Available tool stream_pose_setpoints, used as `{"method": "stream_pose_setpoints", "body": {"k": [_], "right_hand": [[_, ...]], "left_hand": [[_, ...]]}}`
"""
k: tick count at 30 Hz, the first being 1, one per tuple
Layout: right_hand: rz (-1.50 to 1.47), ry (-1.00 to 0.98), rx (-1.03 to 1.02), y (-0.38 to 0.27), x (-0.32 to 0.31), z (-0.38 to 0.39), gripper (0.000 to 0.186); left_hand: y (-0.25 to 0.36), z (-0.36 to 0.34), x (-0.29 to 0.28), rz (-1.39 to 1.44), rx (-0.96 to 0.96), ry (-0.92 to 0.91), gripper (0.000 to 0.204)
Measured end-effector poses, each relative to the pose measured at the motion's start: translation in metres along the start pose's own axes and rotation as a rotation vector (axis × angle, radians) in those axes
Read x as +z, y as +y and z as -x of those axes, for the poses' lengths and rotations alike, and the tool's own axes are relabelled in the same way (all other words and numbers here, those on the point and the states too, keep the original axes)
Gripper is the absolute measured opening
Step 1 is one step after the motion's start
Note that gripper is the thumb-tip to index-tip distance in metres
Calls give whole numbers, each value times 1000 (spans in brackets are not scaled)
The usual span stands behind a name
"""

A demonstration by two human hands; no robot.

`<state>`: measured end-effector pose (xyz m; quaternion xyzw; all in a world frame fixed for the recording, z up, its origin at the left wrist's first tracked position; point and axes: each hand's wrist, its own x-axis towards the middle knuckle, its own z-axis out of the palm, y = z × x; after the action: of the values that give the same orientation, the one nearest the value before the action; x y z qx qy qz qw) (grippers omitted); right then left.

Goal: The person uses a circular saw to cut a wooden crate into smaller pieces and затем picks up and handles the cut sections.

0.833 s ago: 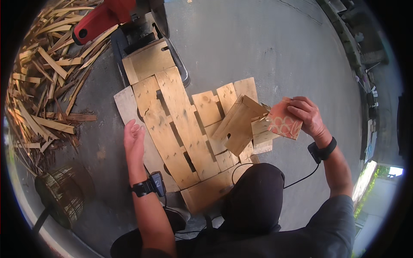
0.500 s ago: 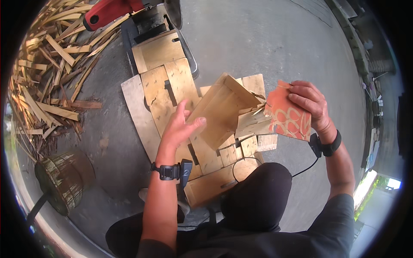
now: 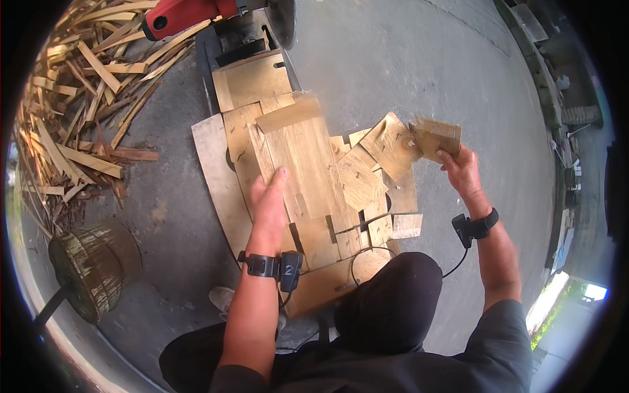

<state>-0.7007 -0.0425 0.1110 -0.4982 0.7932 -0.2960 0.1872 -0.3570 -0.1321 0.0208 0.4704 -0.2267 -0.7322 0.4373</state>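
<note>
My left hand (image 3: 268, 203) is closed on the left edge of a broad plywood board (image 3: 304, 164), its thumb lying on top and its other fingers mostly hidden. The board is tilted over a layer of other plywood pieces and slightly blurred. In my right hand (image 3: 462, 170) is a small plywood piece (image 3: 438, 139) with a rough edge, pinched at its lower right corner. Its left end meets or overlaps another plywood piece (image 3: 392, 145); I cannot tell whether they are joined. Below that lies a further loose piece (image 3: 362, 180).
A red-handled power saw (image 3: 190, 16) stands at the far left, beyond the boards. Split wood strips (image 3: 98, 137) are heaped on the left of the grey floor (image 3: 393, 59). A worn round wooden block (image 3: 98, 268) with a dark handle-like bar sits nearer. A black cable (image 3: 455, 263) hangs from my right wrist.
The right-hand piece has turned from its orange patterned face to bare wood, and that hand moved slightly left. My left hand has closed on the board, which has swung left and flatter.
</note>
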Motion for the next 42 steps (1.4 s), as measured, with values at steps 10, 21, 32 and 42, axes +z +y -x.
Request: {"method": "stream_pose_setpoints", "body": {"k": [10,21,32,42], "right_hand": [[-421,-364,373,14,45,40,21],[-699,-189,478,15,66,41,22],[282,-247,-86,19,66,21,27],[-481,-536,226,-3,77,32,37]], "left_hand": [[-5,-2,0,9,107,134,34],[10,-11,-7,-54,156,-82,38],[-24,1,-4,-311,-135,-346,33],[-30,16,28,-292,-207,-481,53]]}}
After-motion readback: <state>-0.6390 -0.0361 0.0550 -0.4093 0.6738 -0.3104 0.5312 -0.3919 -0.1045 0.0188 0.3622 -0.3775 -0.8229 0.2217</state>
